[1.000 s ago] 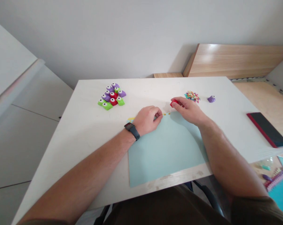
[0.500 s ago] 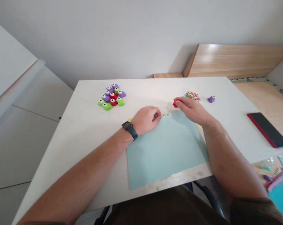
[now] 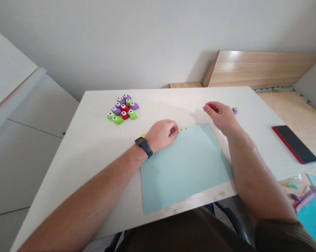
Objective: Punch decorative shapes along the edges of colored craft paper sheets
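Observation:
My left hand point(image 3: 163, 134) rests curled on the far edge of a pale blue sheet point(image 3: 186, 168); its fingers are pressed together, and whatever they hold is hidden. Small yellow bits point(image 3: 183, 129) lie just right of its fingertips. My right hand point(image 3: 221, 115) is closed on a red piece point(image 3: 209, 106) beyond the sheet's far right corner. It covers the spot where the colourful small bits lay. A purple eyed piece point(image 3: 235, 110) sits right behind it. Several purple, green and red eyed pieces point(image 3: 124, 107) are grouped at the back left.
The white table point(image 3: 100, 150) stands against a grey wall. A dark case with a red edge point(image 3: 295, 144) lies at the table's right side. Beyond the right edge are a wooden headboard point(image 3: 257, 70) and, lower down, a turquoise item with a purple border point(image 3: 312, 213).
My right hand has moved right and away from me with the red piece, now over the colourful bits. My left hand stays in place. The view has shifted slightly.

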A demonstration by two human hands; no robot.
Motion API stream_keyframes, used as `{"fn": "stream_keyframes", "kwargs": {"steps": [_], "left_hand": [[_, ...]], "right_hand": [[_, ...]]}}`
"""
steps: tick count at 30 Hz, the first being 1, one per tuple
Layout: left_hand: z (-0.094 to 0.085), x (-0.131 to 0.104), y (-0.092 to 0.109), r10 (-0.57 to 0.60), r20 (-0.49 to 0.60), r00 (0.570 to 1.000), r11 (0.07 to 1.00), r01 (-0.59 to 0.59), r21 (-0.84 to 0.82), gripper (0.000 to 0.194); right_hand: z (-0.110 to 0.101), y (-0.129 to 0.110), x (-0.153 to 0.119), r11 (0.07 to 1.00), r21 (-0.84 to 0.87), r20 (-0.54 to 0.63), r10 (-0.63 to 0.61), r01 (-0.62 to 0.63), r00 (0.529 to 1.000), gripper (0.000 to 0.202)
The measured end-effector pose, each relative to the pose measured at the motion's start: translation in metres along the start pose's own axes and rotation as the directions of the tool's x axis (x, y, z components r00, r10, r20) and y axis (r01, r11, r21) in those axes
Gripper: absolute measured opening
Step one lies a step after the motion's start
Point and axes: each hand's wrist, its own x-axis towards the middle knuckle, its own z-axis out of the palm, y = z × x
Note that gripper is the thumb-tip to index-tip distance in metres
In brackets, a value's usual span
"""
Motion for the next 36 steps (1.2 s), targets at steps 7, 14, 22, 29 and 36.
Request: {"fn": "stream_keyframes", "kwargs": {"steps": [7, 14, 22, 29, 36], "left_hand": [[0.000, -0.001, -0.001, 0.001, 0.001, 1.000, 1.000, -0.001, 0.003, 0.009], [0.000, 0.000, -0.001, 0.003, 0.002, 1.000, 1.000, -0.003, 0.009, 0.009], [0.001, 0.000, -0.001, 0.011, -0.001, 1.000, 1.000, -0.011, 0.004, 0.009], [0.001, 0.000, -0.001, 0.009, -0.004, 1.000, 1.000, -0.009, 0.005, 0.009], [0.001, 0.000, -0.001, 0.004, -0.001, 1.000, 1.000, -0.004, 0.010, 0.009]], "right_hand": [[-0.009, 0.003, 0.000, 0.970, -0.240, 0.071, 0.057, -0.039, 0.996, 0.028], [-0.010, 0.008, 0.003, 0.911, -0.412, 0.092, 0.074, -0.030, 0.993, 0.031], [-0.009, 0.008, 0.001, 0.961, -0.274, 0.018, 0.037, -0.030, 0.999, 0.030], [-0.009, 0.010, 0.002, 0.953, -0.298, 0.015, 0.049, -0.043, 0.999, 0.030], [-0.005, 0.008, 0.002, 0.960, -0.270, -0.010, 0.080, -0.080, 0.997, 0.029]]}}
